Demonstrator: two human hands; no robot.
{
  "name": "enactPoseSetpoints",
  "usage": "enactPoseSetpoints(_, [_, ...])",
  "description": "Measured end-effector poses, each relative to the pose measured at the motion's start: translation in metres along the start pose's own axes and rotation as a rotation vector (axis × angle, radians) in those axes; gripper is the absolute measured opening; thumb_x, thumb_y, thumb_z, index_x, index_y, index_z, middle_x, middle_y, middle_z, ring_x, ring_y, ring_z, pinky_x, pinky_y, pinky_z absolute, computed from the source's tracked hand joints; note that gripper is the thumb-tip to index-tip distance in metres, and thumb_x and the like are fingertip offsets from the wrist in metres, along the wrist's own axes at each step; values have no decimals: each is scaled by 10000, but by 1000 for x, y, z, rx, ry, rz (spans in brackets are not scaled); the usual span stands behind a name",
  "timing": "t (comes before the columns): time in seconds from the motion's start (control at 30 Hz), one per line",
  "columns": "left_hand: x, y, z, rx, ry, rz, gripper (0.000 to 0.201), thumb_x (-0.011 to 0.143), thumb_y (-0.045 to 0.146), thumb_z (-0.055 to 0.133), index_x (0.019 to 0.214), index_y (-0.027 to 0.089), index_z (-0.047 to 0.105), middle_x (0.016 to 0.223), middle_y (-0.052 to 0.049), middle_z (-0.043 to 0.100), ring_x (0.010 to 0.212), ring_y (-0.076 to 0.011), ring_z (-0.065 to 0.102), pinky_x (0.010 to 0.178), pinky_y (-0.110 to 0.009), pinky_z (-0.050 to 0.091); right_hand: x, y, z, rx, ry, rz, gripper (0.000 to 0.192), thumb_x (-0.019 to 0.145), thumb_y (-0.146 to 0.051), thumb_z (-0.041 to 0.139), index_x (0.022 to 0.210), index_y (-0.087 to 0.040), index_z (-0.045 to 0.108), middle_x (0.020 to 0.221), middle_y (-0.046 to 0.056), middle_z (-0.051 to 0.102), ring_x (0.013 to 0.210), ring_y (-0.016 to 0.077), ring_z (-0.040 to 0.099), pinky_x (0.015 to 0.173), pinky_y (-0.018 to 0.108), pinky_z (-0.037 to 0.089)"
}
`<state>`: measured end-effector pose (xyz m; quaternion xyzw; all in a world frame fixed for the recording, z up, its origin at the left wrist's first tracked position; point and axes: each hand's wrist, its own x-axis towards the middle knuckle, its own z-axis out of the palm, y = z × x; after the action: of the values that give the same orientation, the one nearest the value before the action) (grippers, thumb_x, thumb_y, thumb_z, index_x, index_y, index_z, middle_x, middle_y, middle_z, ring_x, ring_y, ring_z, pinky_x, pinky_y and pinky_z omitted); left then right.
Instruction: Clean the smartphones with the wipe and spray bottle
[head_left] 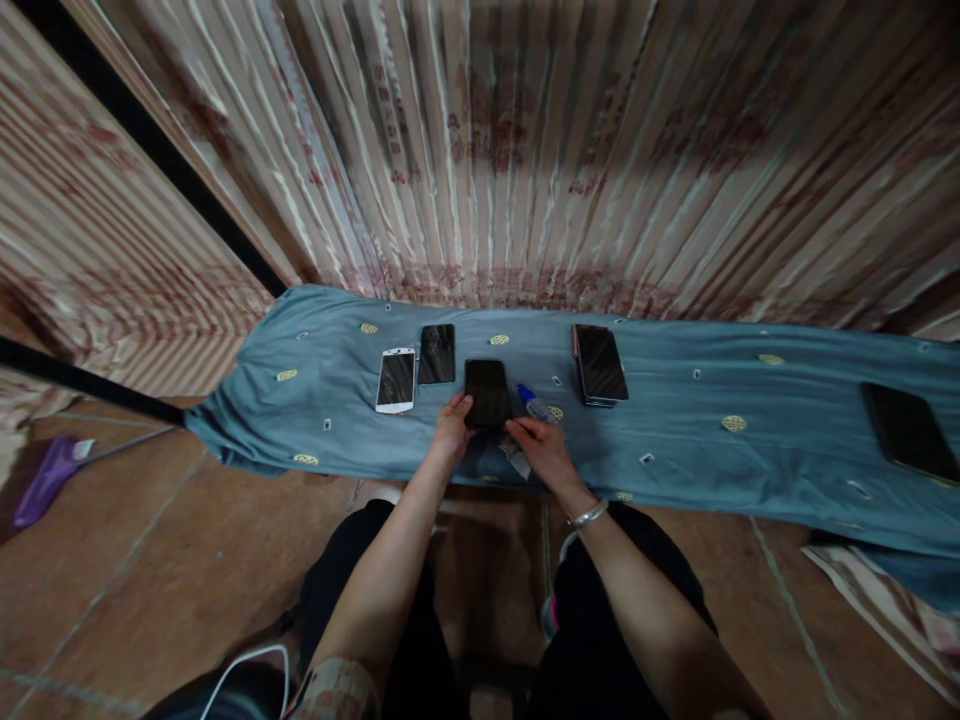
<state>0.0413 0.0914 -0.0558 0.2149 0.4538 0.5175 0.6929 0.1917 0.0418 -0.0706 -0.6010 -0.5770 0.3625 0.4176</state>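
Note:
A black phone [487, 392] lies screen up on the blue cloth [675, 430], right in front of me. My left hand [452, 430] grips its lower left corner. My right hand [541, 448] rests at the phone's lower right, fingers bent toward it, touching its edge as far as I can tell. A small bottle with a blue cap [533, 401] lies just right of the phone, beside my right hand. A pale cloth or wipe [516, 457] shows under that hand.
On the cloth lie a white phone [395, 380], a dark phone [436, 353], a larger dark phone [600, 364] and, at the far right, another dark phone [908, 431]. A striped curtain [525, 150] hangs behind. A purple tool [45, 478] lies on the tiled floor at left.

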Motion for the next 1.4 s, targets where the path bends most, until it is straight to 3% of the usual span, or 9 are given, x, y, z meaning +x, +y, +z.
enactPoseSetpoints(0.2, [-7,6,-5,-89,-38,-19,28,773,122,664,799,127,655,698,-11,690,585,-110,610,632,-245,516,-10,-29,-7,42,74,-6,371,834,-526,579,625,-230,663,584,5,678,547,162,608,565,268,442])
enactPoseSetpoints(0.33, [-12,11,-4,-135,-39,-34,29,784,95,642,778,121,651,701,-16,694,582,-103,617,580,-219,498,-19,-44,-14,-33,103,-120,304,866,-487,576,723,-238,678,640,5,692,606,166,630,638,277,465])
enactPoseSetpoints(0.47, [-18,15,-4,-116,-80,-43,80,772,122,660,851,128,671,791,-37,724,662,-127,656,655,-256,533,-17,-44,-22,-8,163,-79,338,869,-528,557,757,-235,683,685,19,701,653,179,631,663,291,473])
enactPoseSetpoints(0.53, [-20,17,-5,-98,-98,-49,136,766,140,669,902,135,679,836,-45,732,698,-141,667,692,-281,542,-13,-40,-24,60,114,-21,423,845,-605,546,703,-227,672,680,30,696,666,185,634,668,300,478])
enactPoseSetpoints(0.63, [-24,20,-6,-92,-103,-59,139,762,138,665,899,142,687,840,-39,731,705,-143,664,710,-284,536,-11,-37,-22,251,-86,84,547,795,-721,523,635,-215,657,677,47,693,669,186,642,668,305,499])
enactPoseSetpoints(0.73, [-28,20,-5,-91,-120,-65,136,772,130,647,897,145,698,835,-34,732,724,-142,667,743,-280,530,-14,-39,-18,367,-205,153,555,753,-747,563,641,-213,663,684,46,689,647,176,629,638,299,500])
enactPoseSetpoints(0.93, [-32,22,-5,-91,-117,-77,143,777,132,630,903,141,697,794,-26,728,689,-137,661,666,-252,518,-17,-47,-19,376,-299,91,540,752,-716,601,674,-190,697,703,32,697,670,153,620,687,285,491])
enactPoseSetpoints(1.23, [-37,28,-8,-74,-56,-62,216,743,148,686,956,174,659,839,-1,717,691,-118,647,634,-230,497,-17,-43,-15,256,-266,38,506,806,-660,563,644,-196,681,643,19,680,611,142,586,617,263,455])
enactPoseSetpoints(1.4, [-40,29,-6,-26,-108,-9,319,713,214,717,1024,200,650,911,-15,731,823,-166,680,755,-288,523,-17,-38,-11,179,-222,35,476,837,-613,539,629,-203,664,602,0,658,568,133,564,549,246,427])
